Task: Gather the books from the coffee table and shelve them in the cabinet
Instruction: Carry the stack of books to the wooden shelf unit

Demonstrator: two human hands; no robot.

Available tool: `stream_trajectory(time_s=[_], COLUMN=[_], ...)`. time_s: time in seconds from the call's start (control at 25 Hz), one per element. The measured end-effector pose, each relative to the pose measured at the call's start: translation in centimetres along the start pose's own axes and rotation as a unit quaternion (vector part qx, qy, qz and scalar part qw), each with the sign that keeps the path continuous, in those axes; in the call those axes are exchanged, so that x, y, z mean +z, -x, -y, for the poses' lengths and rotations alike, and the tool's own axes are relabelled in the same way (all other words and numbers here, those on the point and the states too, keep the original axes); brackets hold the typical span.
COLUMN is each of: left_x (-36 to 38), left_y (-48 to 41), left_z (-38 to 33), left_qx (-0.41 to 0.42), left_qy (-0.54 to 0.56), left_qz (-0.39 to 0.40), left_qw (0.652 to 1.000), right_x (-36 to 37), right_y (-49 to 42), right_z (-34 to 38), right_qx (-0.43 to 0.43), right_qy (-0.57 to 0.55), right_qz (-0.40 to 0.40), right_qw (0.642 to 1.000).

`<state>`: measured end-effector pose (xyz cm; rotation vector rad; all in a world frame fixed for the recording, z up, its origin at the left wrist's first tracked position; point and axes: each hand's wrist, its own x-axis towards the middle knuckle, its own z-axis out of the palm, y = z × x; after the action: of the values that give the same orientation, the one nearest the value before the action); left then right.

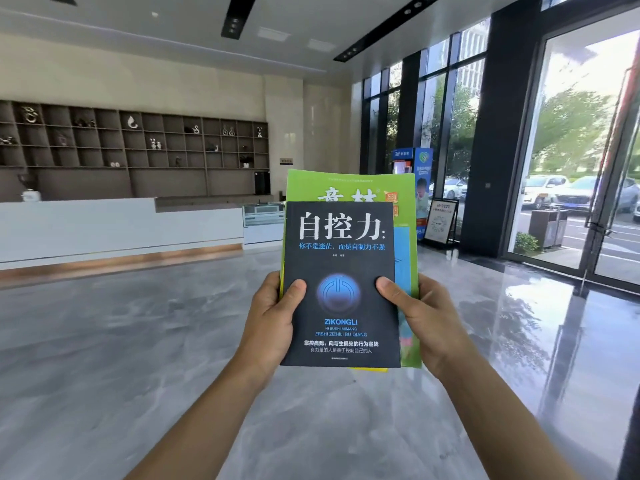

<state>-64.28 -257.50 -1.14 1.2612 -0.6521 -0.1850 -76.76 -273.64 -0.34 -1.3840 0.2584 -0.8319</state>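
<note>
Lobby with grey polished floor (138, 358), wall cabinet (138, 143) far behind. Book stack held upright between left hand (273, 323) and right hand (429, 323), both clamped on its edges. Black book (341, 265) reads "ZIKONGLI"; green book (349, 187) behind is mostly hidden, its title cut off.
</note>
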Motion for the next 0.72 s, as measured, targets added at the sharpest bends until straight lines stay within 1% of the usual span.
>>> stream_trajectory(time_s=[0.16,0.28,0.4,0.56,0.72], left_x=[-2.2,-3.6,-4.2,-3.7,-1.8], left_y=[-13.7,-24.2,-35.2,-47.2,-60.7], left_z=[7.2,11.0,14.2,18.6,26.0], left_qx=[0.008,0.008,-0.002,-0.001,0.015], left_qy=[0.019,0.038,0.033,0.018,0.007], left_qz=[-0.010,-0.011,-0.010,0.003,0.000], left_qw=[1.000,0.999,0.999,1.000,1.000], right_x=[3.3,5.8,7.8,8.3,7.3], right_y=[-13.6,-24.0,-34.4,-46.6,-60.6], right_z=[-6.6,-10.0,-12.8,-17.3,-23.8], right_qx=[0.003,0.005,0.011,0.016,0.009], right_qy=[0.020,0.024,0.032,0.025,0.014], right_qz=[-0.008,-0.004,-0.014,-0.023,-0.025], right_qw=[1.000,1.000,0.999,0.999,1.000])
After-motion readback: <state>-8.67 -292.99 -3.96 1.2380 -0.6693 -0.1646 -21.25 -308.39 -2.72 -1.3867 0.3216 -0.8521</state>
